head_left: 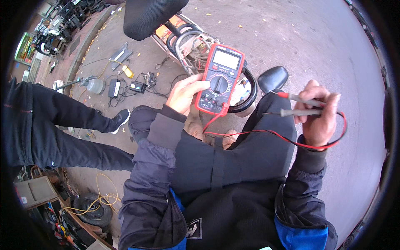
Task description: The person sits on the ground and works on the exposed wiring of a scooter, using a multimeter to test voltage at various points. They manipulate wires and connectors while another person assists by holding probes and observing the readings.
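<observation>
My left hand (pixel 183 93) grips a red and dark grey multimeter (pixel 219 79) by its left edge, the thumb on its front beside the round dial. The screen faces up toward me. A red test lead (pixel 258 131) runs from a socket at the meter's lower right, over my lap, to my right hand (pixel 321 112). In that hand are two test probes (pixel 301 111), pinched side by side with their metal tips pointing left. The upper probe has a red collar, the lower one is grey. A black lead loops with the red one around the right wrist.
Ahead stands a small vehicle with a black seat (pixel 152 18) and a frame full of loose wires (pixel 199 53). Chargers (pixel 114 87) and cables lie on the pavement. A person in dark trousers (pixel 71 125) stands at left. A tire (pixel 95 209) and a tool box (pixel 39 191) are lower left.
</observation>
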`<state>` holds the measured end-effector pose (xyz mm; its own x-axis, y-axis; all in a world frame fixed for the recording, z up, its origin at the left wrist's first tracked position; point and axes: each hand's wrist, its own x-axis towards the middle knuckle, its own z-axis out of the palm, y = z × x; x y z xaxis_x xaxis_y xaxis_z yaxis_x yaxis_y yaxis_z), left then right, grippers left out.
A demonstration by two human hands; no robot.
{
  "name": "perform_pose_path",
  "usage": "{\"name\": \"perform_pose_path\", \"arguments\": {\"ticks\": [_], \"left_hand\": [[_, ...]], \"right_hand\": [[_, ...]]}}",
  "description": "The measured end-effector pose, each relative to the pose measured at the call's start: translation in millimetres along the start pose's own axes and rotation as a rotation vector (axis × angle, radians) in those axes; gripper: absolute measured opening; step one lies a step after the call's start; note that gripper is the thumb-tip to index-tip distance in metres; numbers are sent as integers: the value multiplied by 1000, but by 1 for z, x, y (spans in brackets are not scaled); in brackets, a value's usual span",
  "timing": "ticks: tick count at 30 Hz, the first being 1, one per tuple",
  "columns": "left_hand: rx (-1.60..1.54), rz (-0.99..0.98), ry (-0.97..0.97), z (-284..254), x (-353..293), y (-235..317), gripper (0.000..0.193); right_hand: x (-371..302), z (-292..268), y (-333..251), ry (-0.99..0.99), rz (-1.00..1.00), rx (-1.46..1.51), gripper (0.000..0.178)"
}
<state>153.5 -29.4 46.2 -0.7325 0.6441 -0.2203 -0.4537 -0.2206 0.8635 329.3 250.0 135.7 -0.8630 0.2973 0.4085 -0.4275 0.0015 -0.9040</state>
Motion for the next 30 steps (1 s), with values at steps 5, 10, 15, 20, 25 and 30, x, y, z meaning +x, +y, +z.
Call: {"name": "perform_pose_path", "arguments": {"ticks": [5, 10, 15, 20, 25, 30], "left_hand": [[72, 14, 20, 2, 27, 1, 46], [170, 198, 74, 26, 19, 8, 52], [375, 520, 235, 66, -17, -3, 52], [369, 639, 337, 75, -28, -17, 54], [305, 616, 325, 69, -37, -23, 54], [214, 576, 280, 64, -43, -20, 55]], "right_hand": [[-7, 12, 12, -14, -19, -328, 57], [-1, 36, 6, 23, 346, -350, 31], [17, 82, 33, -123, 274, -653, 21], [19, 99, 41, -149, 278, -725, 20], [14, 103, 39, -150, 283, -658, 19], [12, 108, 40, -163, 201, -735, 20]]}}
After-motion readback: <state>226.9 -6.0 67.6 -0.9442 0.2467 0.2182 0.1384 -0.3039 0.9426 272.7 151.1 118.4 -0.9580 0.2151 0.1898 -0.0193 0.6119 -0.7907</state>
